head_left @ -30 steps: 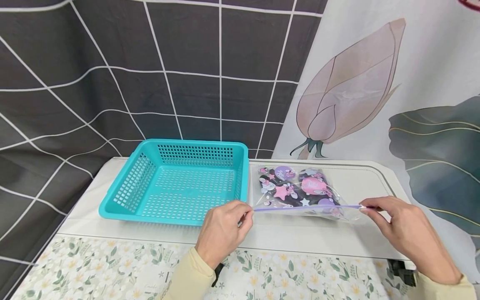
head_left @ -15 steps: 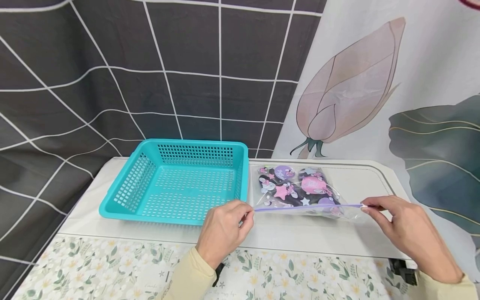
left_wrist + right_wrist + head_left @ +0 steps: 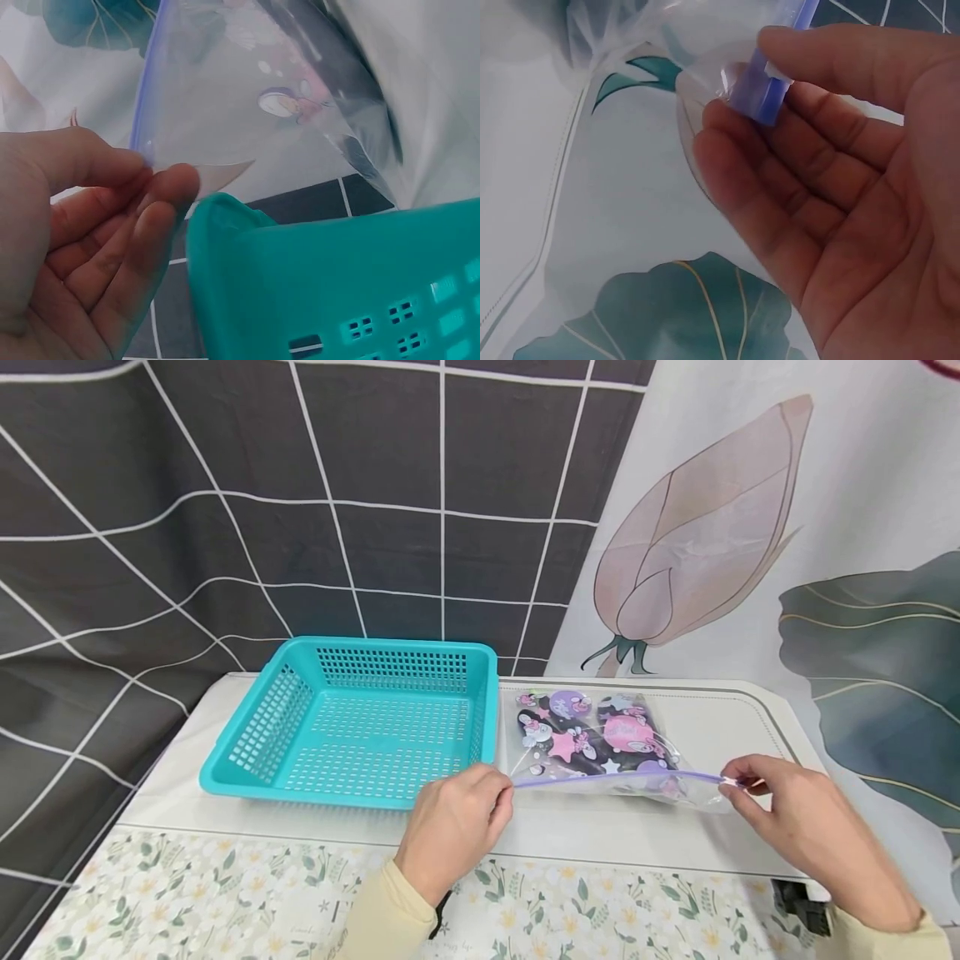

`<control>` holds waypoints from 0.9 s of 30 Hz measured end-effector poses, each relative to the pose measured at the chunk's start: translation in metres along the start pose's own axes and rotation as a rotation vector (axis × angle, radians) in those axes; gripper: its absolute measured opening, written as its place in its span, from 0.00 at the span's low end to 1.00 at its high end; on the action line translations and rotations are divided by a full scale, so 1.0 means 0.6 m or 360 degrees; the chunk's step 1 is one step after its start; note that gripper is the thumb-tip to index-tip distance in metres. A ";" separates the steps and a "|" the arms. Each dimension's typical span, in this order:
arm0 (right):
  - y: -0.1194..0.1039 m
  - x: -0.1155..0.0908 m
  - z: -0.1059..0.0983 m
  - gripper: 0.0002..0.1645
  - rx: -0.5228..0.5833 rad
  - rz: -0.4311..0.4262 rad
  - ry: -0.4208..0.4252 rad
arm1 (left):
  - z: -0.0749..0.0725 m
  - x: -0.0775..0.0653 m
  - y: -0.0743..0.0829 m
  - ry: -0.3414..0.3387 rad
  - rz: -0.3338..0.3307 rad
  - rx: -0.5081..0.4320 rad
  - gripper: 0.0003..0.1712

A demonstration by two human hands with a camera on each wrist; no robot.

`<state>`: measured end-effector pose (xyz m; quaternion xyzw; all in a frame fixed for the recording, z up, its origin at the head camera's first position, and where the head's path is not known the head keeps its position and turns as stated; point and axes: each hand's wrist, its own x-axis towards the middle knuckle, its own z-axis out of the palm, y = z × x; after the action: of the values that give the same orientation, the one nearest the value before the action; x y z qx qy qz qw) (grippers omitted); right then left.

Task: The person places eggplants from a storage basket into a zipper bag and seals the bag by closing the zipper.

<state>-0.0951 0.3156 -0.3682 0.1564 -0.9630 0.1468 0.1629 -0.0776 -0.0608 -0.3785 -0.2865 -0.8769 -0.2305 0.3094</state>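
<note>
A clear zip bag [image 3: 577, 739] with pink and purple cartoon figures over a dark ground lies on the white surface, its purple closure strip [image 3: 622, 778] towards me. At the strip's left end my left hand [image 3: 453, 831] pinches the corner between thumb and forefinger, as the left wrist view also shows. My right hand [image 3: 802, 831] pinches the opposite end, where a small white slider [image 3: 777, 71] shows under the thumb. Between the hands the strip bows slightly. Whether the dark patterned part is print or contents, I cannot tell.
A turquoise perforated basket [image 3: 300, 792] stands left of the bag, its near right corner close to my left hand. Floral cloth [image 3: 225, 893] covers the front. A dark gridded curtain [image 3: 375, 543] and a white printed one hang behind. A black fitting [image 3: 802, 906] sits near my right wrist.
The purple strip has gone from nearly straight to slightly arched. My left hand has shifted a little to the right and down; the right hand has moved only slightly. Both keep hold of the bag.
</note>
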 end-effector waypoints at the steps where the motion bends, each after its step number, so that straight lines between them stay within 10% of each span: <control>1: -0.001 0.000 0.000 0.15 0.0000 0.0006 -0.0003 | -0.001 0.000 0.002 -0.0008 -0.0001 0.0002 0.04; 14: 0.002 0.000 0.021 0.22 -0.0014 -0.0249 -0.0093 | -0.012 -0.004 0.031 -0.0444 -0.0064 0.0213 0.10; 27: -0.005 -0.003 0.038 0.16 0.0087 0.0003 -0.0821 | 0.008 -0.017 0.039 -0.0753 -0.0124 0.0357 0.17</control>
<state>-0.0983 0.3056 -0.3884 0.1922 -0.9685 0.1283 -0.0926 -0.0579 -0.0449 -0.3835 -0.2624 -0.9553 -0.0702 0.1166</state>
